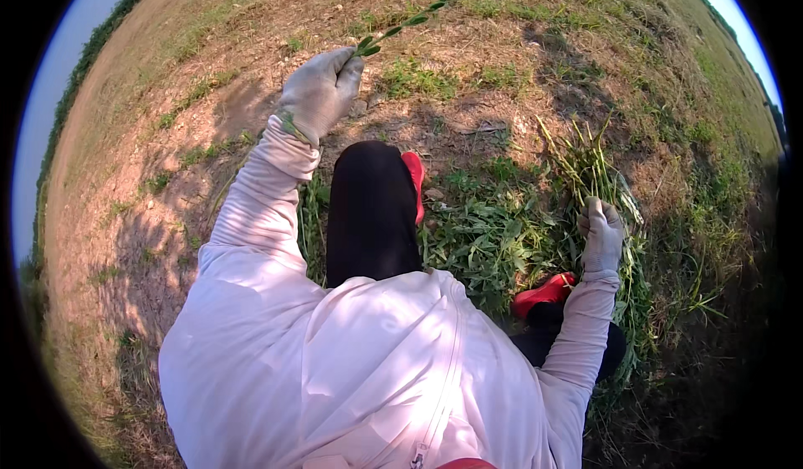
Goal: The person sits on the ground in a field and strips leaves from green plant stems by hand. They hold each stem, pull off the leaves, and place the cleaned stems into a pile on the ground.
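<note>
My left hand (323, 89), in a pale knit glove, is raised at the upper left and pinches the base of a leafy green sprig (408, 23), which points up and to the right. At the right, my right hand (602, 230), gloved alike, is closed around a stem at the near end of a bundle of cut green stems (586, 168). The bundle fans out away from me, and leaves hide part of it. Between my legs lies a heap of picked green leaves (495, 237) on the ground.
My red shoes (414, 183) stand either side of the leaf heap. More leafy stalks (637, 306) lie beside my right leg, and others (312, 224) beside my left knee. Dry, reddish soil (251, 99) with weed tufts and shadows spreads around me.
</note>
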`<state>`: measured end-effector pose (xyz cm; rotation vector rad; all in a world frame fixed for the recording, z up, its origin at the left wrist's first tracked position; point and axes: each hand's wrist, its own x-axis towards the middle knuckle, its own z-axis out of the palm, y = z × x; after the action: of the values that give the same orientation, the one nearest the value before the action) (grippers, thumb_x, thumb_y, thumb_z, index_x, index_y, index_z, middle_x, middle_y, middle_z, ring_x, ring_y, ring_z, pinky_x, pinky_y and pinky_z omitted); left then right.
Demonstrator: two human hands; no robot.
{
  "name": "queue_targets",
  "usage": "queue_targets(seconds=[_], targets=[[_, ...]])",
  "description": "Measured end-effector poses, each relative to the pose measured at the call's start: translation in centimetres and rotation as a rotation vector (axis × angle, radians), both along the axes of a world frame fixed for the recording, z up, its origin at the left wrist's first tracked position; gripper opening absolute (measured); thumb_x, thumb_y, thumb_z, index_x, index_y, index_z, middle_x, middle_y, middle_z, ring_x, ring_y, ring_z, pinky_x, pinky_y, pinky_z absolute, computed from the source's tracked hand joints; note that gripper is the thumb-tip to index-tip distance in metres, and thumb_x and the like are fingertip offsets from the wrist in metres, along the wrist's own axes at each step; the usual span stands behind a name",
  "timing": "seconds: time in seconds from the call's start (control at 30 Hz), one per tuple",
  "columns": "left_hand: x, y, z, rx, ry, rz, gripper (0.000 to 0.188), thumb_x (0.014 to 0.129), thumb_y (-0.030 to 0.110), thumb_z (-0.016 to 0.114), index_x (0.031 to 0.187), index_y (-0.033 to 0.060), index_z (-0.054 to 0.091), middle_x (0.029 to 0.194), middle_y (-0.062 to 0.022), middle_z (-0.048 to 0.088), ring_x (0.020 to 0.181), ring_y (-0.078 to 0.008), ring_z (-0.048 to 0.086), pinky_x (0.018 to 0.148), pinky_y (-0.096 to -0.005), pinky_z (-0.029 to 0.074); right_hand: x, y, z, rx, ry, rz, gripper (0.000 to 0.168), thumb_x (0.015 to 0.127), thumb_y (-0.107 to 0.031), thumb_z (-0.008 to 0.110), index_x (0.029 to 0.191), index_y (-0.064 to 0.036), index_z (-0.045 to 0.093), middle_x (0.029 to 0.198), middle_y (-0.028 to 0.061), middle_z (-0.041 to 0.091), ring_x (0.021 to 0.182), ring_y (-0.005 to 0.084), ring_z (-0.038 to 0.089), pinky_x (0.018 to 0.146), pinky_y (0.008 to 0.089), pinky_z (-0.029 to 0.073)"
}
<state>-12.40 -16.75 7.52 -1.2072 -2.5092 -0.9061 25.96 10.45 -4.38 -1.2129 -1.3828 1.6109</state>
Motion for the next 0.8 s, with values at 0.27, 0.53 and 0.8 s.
queue_targets(seconds=[0.27, 0.53, 0.8], targets=[[-8.7, -16.0, -10.9, -0.326, -0.45, 0.649, 0.036, 0.095, 0.038, 0.051, 0.109, 0.0102, 0.067, 0.101, -0.0199, 0.069, 0.097, -0.0364, 0.066, 0.086, -0.0436, 0.051, -0.2, -1.8, -3.4, -0.044, -0.183, 0.243, 0.021, 0.094, -0.023, 0.067, 0.103, -0.004, 0.067, 0.081, -0.0034, 0.06, 0.065, 0.0056, 0.051, 0.059, 0.0199, 0.04], [-13.9, -17.3, -19.2, -0.468, -0.629, 0.727, 0.056, 0.092, 0.043, 0.054, 0.132, 0.0034, 0.055, 0.129, -0.0269, 0.058, 0.121, -0.0385, 0.057, 0.103, -0.0433, 0.045, -0.2, -2.3, -8.4, -0.093, -0.176, 0.331, 0.019, 0.096, -0.02, 0.065, 0.1, -0.001, 0.064, 0.072, -0.0056, 0.054, 0.062, 0.0035, 0.043, 0.057, 0.0197, 0.034], [-15.3, -13.7, -20.3, -0.644, -0.606, 0.706, 0.085, 0.088, 0.055, 0.058, 0.152, 0.0065, 0.03, 0.155, -0.0224, 0.033, 0.142, -0.0362, 0.037, 0.118, -0.0457, 0.029, -0.6, -3.7, -6.3, -0.012, -0.2, 0.272, 0.023, 0.096, -0.017, 0.064, 0.112, -0.001, 0.064, 0.086, -0.0026, 0.061, 0.072, 0.0056, 0.051, 0.066, 0.0197, 0.042]])
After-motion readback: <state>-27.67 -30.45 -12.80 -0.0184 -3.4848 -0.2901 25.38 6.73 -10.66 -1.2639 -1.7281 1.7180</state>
